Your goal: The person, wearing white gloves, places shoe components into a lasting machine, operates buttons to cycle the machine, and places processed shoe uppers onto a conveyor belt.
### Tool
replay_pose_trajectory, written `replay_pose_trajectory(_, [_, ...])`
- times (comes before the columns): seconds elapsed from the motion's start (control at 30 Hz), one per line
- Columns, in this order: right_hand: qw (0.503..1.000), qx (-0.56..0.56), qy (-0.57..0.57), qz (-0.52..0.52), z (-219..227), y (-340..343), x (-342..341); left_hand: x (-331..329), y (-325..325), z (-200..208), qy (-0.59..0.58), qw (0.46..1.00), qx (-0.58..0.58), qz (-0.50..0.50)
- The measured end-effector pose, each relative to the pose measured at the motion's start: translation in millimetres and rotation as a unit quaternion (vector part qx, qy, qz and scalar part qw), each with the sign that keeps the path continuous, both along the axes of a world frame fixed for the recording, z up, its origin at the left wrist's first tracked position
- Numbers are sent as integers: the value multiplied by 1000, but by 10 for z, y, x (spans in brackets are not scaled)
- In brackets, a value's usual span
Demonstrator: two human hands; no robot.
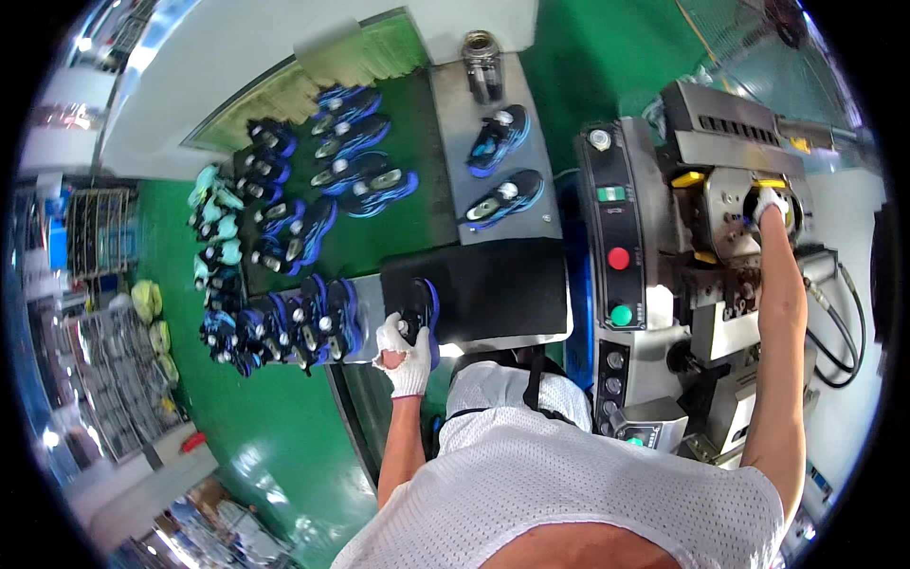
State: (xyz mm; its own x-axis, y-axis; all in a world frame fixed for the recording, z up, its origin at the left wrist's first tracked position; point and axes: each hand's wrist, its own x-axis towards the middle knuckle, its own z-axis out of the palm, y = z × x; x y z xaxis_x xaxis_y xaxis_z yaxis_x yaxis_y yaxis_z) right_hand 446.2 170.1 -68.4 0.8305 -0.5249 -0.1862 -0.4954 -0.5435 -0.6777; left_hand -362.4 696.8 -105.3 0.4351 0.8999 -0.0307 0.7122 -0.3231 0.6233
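Note:
My left hand (406, 358), in a white knit glove with part of the palm bare, grips a black shoe with a blue-purple sole (423, 302). The shoe stands toe away from me at the left part of a black mat (498, 289). My right arm reaches far out to the machine (706, 185) on the right. There my gloved right hand (772, 203) is closed at a dark round opening in the machine's head. Something dark with a hint of blue shows beside its fingers, too small to name.
Several black and blue shoes (308, 318) line the bench's left end, with more on a green surface (398, 242) behind. Two shoes (507, 197) and a metal jar (482, 66) stand on a grey board. A control panel (618, 223) with coloured buttons faces me.

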Motion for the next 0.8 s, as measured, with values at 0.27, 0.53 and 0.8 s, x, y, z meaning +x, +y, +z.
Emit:
replay_pose_trajectory(0.27, [933, -98, -138, 318, 1049, 2035, -2200, -693, 458, -500, 74, 996, 37, 36])
replay_pose_trajectory(0.53, [709, -523, 116, 459, 149, 2821, -5171, -897, 1521, -341, -60, 991, 26, -118])
replay_pose_trajectory(0.8, [831, -363, 201, 371, 283, 3018, -5733, -1279, 3976, -465, 219, 966, 114, 71])
